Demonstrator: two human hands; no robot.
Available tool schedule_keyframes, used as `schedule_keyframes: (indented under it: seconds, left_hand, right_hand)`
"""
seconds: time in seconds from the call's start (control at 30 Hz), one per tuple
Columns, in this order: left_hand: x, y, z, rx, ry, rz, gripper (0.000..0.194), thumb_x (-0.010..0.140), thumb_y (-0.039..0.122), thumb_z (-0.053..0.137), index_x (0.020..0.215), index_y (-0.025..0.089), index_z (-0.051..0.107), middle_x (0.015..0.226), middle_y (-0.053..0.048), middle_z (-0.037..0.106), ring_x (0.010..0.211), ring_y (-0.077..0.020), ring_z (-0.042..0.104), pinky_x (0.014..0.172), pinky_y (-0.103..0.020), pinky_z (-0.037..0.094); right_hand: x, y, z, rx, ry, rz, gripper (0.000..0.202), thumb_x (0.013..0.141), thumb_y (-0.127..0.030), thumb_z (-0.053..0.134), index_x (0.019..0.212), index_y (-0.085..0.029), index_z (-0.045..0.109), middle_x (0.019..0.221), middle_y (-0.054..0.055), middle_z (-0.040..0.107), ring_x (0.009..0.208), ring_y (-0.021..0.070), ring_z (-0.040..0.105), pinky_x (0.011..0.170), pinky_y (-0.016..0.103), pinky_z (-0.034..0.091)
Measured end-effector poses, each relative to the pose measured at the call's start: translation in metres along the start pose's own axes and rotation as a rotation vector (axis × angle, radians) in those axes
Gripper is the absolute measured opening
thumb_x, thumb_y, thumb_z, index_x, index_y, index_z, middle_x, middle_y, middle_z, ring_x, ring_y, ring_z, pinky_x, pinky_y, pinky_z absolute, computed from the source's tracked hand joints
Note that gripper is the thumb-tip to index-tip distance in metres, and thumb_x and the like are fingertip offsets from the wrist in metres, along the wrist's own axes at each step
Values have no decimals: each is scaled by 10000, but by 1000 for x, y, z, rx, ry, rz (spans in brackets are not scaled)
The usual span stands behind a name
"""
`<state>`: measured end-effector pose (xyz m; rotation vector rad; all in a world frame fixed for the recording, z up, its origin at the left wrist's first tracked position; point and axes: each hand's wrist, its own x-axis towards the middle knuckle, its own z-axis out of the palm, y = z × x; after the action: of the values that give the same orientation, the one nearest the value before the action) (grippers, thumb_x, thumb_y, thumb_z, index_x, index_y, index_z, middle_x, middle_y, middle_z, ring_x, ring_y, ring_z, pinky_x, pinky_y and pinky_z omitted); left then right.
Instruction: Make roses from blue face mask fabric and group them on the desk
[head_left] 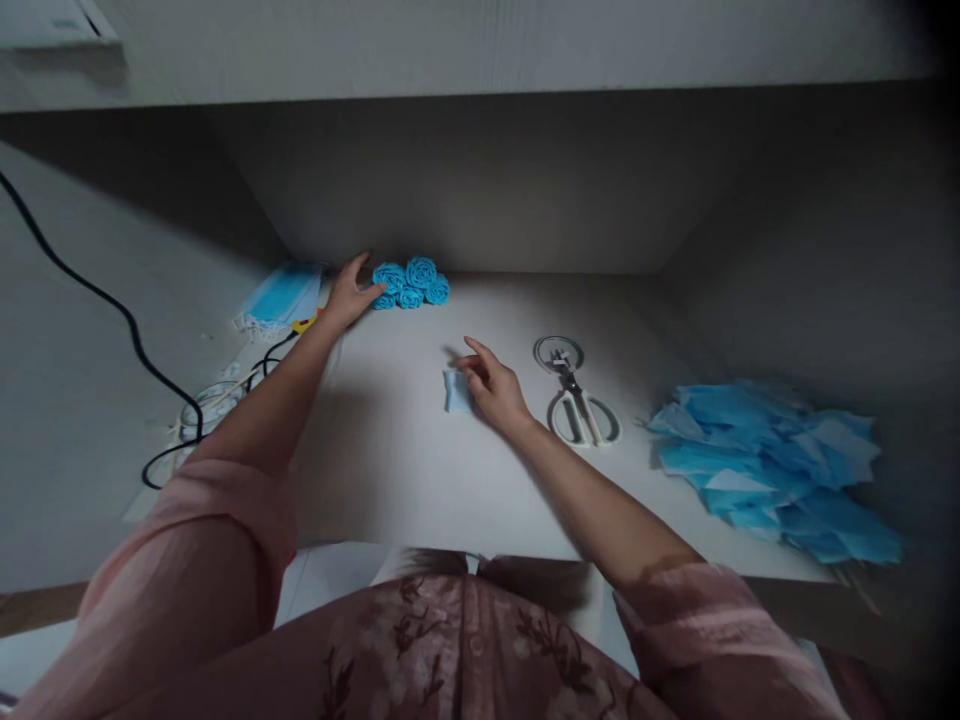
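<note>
At the back of the white desk, several rolled blue rosettes (411, 284) sit in a close cluster. My left hand (351, 295) is at the cluster's left end, its thumb against a rosette and its fingers apart. A small pale blue folded piece (456, 393) lies near the desk's middle. Over its right edge is my right hand (491, 385), index finger stretched out and the other fingers loosely bent. Whether the right hand touches the piece I cannot tell. Right of that hand lie white-handled scissors (581, 410), with a round clear roll (559, 354) at their blades.
A heap of blue mask fabric (757, 465) covers the desk's right side. At the back left is a stack of blue face masks (281, 298), near a yellow tool (304, 325). A black cable (112, 300) hangs down the left side. A shelf edge (480, 80) crosses above.
</note>
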<state>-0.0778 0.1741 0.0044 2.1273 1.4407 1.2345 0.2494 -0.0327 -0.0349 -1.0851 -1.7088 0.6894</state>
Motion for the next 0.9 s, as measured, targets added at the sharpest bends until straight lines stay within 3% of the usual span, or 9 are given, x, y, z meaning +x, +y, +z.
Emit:
schedule_keyframes:
  seconds: [0.13,0.3,0.47,0.6,0.7,0.9]
  left_hand:
    - [3,11,4,12,15,-84,776,884,487,758,1577,241,507,1556,-197,616,1449,-356,599,1221,-567,480]
    - [12,35,10,215,-136,46,1002,698,275,932,1595,189,493,1659,-191,513,1554,-389,472,1322,-569,356]
    - [23,39,13,287,-174,38,723,802,141,780,1500,150,595,1548,-174,628,1446,-364,589,1265,-544,445]
    - [31,33,7,176,-10,9,521,853,217,704,1372,204,672,1458,-148,692,1377,-345,649,1225,-507,494]
    - [36,30,4,87,99,27,493,865,301,707,1350,231,661,1474,-145,668,1410,-346,623,1248,-520,469]
    - [44,30,13,94,4,131,419,815,299,733,1232,256,715,1442,-120,681,1437,-335,588,1301,-534,410]
  right_hand:
    - [0,0,-1,-5,14,-2,564,958,-205,539,1522,-220,557,1166,87,820,868,185,736,850,354,600]
    - [0,1,-2,8,18,17,557,953,-209,546,1510,-214,567,1151,87,822,861,184,733,817,343,588]
    - [0,2,-2,35,25,34,551,962,-213,546,1512,-235,561,1150,78,824,883,181,738,822,339,585]
    - [0,3,0,39,33,57,554,961,-220,551,1515,-229,561,1143,78,824,826,172,716,799,335,582]
    - [0,2,0,49,36,67,551,962,-229,556,1512,-235,565,1127,65,825,805,166,708,783,330,580]
    - [0,1,0,64,26,87,551,974,-234,552,1525,-239,554,1124,62,825,809,163,702,778,326,581]
